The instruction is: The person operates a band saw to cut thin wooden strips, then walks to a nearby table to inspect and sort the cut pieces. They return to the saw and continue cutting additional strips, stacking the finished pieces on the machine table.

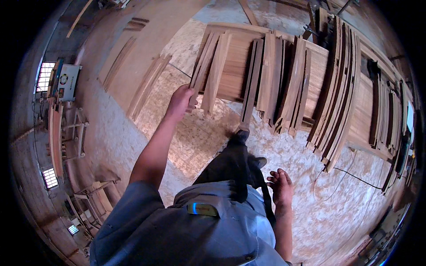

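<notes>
My left hand reaches forward, its fingers closed round the near end of a long wooden strip at the left end of a wooden worktable. Just right of that strip lies a paler wooden strip, its near end jutting past the table edge. A darker narrow strip lies farther right and reaches toward my legs. My right hand hangs low beside my body, fingers loosely curled and apart, with nothing in it.
Several bundles of wooden strips lie across the table toward the right, many ends overhanging. More strips rest on a panel at the left. A machine with a pale box stands far left. A thin cable crosses the dusty floor.
</notes>
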Tool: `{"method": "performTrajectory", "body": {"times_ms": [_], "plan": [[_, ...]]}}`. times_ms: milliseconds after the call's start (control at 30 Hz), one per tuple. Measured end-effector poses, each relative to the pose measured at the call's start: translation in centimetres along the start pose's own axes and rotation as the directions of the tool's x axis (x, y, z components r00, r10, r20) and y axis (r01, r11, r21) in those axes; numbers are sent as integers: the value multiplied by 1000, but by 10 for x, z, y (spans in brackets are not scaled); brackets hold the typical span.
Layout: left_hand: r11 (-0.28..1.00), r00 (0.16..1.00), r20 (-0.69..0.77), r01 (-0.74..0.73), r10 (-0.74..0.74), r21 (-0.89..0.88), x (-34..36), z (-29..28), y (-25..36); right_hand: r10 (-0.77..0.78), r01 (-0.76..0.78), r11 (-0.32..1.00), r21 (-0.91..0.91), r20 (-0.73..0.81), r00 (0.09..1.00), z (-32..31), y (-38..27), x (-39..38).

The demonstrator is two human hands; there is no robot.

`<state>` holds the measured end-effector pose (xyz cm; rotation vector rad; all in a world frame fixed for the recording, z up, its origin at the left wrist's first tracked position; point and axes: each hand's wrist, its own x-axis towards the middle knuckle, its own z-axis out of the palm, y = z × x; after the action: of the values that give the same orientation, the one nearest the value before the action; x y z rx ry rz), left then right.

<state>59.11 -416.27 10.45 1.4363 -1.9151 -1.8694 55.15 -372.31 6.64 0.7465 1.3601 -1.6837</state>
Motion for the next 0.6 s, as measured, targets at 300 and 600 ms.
{"method": "performTrajectory", "body": {"times_ms": [300, 600], "plan": [[851, 926, -60, -316, 373, 419, 5, 19, -21, -5, 5, 1000, 26, 12, 1000, -1, 7, 4], [450, 857, -49, -220, 513, 866, -1, 60, 35, -4, 3, 1000, 13, 45, 999, 20, -6, 2]]}}
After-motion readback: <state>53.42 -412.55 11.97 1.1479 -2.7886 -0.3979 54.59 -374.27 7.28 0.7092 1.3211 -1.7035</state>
